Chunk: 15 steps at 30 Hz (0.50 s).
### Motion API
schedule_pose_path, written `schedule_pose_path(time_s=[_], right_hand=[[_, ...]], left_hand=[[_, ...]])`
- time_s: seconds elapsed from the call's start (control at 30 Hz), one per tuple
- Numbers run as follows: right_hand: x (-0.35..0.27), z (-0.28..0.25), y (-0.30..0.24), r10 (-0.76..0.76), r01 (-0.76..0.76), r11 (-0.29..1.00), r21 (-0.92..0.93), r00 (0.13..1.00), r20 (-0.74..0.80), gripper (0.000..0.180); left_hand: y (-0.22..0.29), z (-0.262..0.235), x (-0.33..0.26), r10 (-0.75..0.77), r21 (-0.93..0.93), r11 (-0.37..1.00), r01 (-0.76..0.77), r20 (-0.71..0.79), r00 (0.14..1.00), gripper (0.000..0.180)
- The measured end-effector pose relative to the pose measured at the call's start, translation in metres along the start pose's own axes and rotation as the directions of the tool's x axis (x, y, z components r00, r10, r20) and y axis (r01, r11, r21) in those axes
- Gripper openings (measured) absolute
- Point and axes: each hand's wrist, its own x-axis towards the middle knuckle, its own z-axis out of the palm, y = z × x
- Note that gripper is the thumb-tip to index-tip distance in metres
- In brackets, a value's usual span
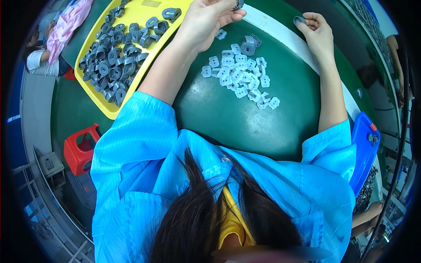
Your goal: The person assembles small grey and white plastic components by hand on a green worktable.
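Note:
My left hand [204, 22] is at the top edge, fingers closed around a dark grey plastic ring-shaped part [238, 4], partly cut off by the picture's edge. Farther right, my right hand [317, 34] pinches another small grey plastic part [299, 20] between thumb and fingers, above the white strip. Between my arms, on the green table, lies a loose heap of small translucent white plastic pieces [237, 75]. A few grey parts [248, 47] sit at its far side. One translucent piece [221, 34] lies apart, near my left hand.
A yellow tray [109, 111] full of grey plastic parts [115, 65] stands left of my left arm. At the right is a blue tray [363, 147] with a few grey parts. A red stool [80, 150] is at the lower left. Other people sit at both sides.

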Motion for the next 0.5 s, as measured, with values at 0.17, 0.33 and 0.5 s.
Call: schedule_pose_path(time_s=[0.17,0.33,0.5], right_hand=[[-0.020,-0.005,-0.039,-0.290,0.323,0.919,-0.225,0.942,0.166,0.027],[-0.057,0.005,-0.075,-0.300,0.448,0.894,-0.021,0.633,0.714,0.022],[-0.056,0.003,-0.086,-0.159,0.338,0.937,-0.092,0.645,0.747,0.019]], left_hand=[[-0.003,-0.007,-0.001,-0.022,0.150,0.988,0.023,-0.008,1.000,0.026],[0.010,0.003,-0.010,-0.087,0.379,0.924,0.057,0.062,0.994,0.033],[-0.004,0.022,-0.016,0.129,0.597,0.791,-0.136,0.055,0.990,0.038]])
